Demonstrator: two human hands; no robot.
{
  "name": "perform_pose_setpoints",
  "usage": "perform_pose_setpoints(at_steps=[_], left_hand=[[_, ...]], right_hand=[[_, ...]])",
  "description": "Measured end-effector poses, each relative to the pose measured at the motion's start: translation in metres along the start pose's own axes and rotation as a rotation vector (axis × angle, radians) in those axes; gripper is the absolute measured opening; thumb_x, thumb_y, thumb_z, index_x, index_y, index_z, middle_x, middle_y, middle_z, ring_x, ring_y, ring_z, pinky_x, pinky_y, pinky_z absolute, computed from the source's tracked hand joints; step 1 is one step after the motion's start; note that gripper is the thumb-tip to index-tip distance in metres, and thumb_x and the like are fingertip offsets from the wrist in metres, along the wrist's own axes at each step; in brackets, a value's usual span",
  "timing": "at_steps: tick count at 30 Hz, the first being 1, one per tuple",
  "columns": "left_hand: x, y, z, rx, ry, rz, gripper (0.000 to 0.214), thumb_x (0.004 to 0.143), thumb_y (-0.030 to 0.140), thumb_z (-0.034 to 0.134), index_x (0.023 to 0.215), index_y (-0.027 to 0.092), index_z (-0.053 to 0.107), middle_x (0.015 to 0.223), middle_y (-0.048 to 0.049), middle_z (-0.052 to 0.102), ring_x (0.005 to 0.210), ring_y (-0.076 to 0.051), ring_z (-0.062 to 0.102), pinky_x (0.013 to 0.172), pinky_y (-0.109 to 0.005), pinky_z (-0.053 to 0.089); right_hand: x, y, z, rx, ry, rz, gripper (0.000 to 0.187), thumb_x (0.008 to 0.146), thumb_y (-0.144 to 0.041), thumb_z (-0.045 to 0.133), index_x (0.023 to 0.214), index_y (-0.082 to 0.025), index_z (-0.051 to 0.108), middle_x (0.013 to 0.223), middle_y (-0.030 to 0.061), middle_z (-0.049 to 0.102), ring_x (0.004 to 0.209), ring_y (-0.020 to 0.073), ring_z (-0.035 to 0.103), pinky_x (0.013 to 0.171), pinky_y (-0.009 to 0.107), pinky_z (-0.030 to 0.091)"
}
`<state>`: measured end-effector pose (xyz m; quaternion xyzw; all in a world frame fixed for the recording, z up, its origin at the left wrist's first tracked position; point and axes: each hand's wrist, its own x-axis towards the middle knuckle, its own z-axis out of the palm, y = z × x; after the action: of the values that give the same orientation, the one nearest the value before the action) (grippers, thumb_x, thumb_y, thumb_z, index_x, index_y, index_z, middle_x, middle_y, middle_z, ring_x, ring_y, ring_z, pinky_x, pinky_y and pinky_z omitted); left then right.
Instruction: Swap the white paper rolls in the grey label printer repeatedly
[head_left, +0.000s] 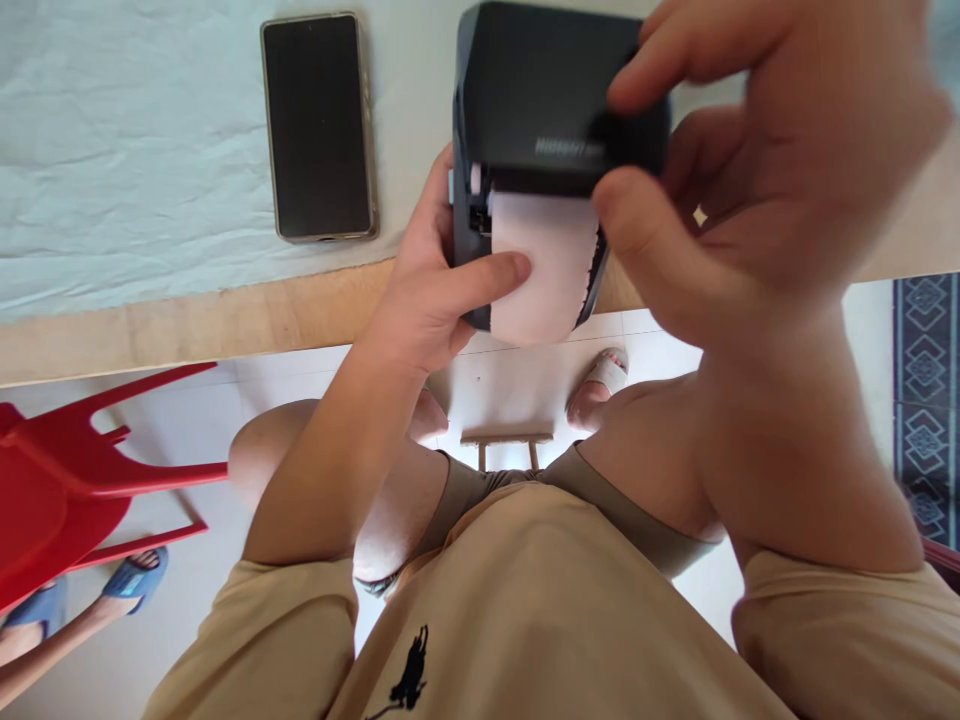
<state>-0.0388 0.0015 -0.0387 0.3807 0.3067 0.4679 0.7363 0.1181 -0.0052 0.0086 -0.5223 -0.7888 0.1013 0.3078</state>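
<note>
A dark, boxy label printer (555, 90) is at the table's front edge, tilted, with pale lettering on its lid. White paper (544, 240) curls out from under the lid's lower edge, its right side finely notched. My left hand (442, 270) wraps around the printer's left side, thumb pressed on the paper. My right hand (750, 190) pinches the right end of the lid, index finger on top and thumb at the lower edge. It is slightly blurred, and the tips of its other fingers are hidden behind the printer.
A phone (321, 125) in a clear case lies on the pale blue cloth (135, 130), left of the printer. The wooden table edge (225, 310) runs across. Below left are a red plastic chair (60, 490) and another person's foot in a blue slipper (142, 578).
</note>
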Motion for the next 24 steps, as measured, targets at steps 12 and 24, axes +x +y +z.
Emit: perform_pose_setpoints(at_steps=[12,24], left_hand=[[-0.001,-0.002,0.007,-0.103,-0.025,0.094,0.023,0.069,0.026,0.049,0.092,0.025,0.044,0.085,-0.0018,0.056,0.085,-0.015,0.055,0.054,-0.019,0.040],[0.001,0.000,0.010,0.057,0.005,0.095,0.025,0.065,0.022,0.042,0.089,0.025,0.043,0.079,-0.0006,0.053,0.078,-0.015,0.058,0.048,-0.016,0.036]], right_hand=[[0.000,-0.004,-0.004,-0.004,-0.107,-0.085,0.040,0.069,-0.037,0.038,0.103,-0.017,0.040,0.115,-0.0040,0.035,0.115,-0.0030,0.031,0.104,0.006,0.033],[-0.003,-0.012,0.004,0.056,-0.046,0.026,0.033,0.073,-0.035,0.031,0.097,-0.015,0.042,0.113,-0.0031,0.035,0.101,-0.0048,0.041,0.101,0.009,0.038]])
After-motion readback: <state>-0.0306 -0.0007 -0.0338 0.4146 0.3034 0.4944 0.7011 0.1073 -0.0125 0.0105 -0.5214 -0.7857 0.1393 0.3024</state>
